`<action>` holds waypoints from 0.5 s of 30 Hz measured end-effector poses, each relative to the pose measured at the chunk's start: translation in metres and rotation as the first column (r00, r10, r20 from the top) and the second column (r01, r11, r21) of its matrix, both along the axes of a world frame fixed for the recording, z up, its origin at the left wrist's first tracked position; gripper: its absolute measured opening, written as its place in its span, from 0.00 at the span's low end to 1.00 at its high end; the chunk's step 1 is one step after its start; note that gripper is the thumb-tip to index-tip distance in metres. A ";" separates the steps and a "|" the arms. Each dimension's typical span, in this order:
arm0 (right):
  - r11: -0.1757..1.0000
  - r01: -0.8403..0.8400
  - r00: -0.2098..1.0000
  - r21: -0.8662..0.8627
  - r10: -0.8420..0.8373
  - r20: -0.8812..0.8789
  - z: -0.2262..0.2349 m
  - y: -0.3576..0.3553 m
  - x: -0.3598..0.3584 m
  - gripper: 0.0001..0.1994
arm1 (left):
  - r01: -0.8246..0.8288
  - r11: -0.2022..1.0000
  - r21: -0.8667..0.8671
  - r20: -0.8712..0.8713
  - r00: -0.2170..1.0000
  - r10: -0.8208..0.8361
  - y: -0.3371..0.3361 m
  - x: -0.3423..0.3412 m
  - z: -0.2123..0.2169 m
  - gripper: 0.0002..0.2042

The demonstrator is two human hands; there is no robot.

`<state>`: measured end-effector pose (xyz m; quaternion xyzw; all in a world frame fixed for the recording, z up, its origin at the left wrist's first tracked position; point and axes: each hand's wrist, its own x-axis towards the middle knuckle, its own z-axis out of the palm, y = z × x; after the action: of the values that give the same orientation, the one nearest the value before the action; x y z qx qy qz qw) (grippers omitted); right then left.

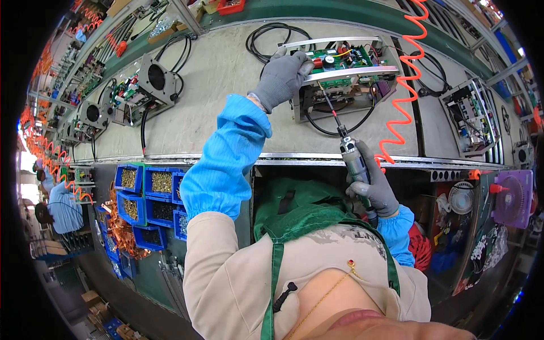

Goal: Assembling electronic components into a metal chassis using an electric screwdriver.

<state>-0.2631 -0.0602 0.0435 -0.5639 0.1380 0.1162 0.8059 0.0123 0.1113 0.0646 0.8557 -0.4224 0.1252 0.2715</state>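
Observation:
In front of me stands a metal frame [362,71] with two pale rails, open on the side toward me. A green circuit board [345,58] with wires and round black parts sits between the rails. My gloved left hand [281,78] is closed on the frame's left end, its fingertips partly hidden beside the board. My gloved right hand [374,184] is wrapped round a power screwdriver [355,161]. The screwdriver's long thin bit points up and away, its tip just by the near rail. Whether the tip touches a screw is too small to tell.
A coiled orange air hose [403,90] hangs right of the frame. Black cable [266,37] loops behind it. Similar units stand left [150,85] and right [469,116] on the bench. Blue bins [160,182] of small fasteners sit lower left; a purple fan [513,198] lower right.

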 end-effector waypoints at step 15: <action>0.926 0.174 0.984 0.335 -0.174 -0.028 0.017 0.038 0.010 0.49 | 0.096 0.994 0.048 -0.062 0.994 -0.093 0.007 0.023 -0.005 0.14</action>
<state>-0.2532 -0.0223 0.0603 -0.4037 0.1647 0.0656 0.8976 0.0356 0.1178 0.0599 0.8447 -0.4573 0.0759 0.2674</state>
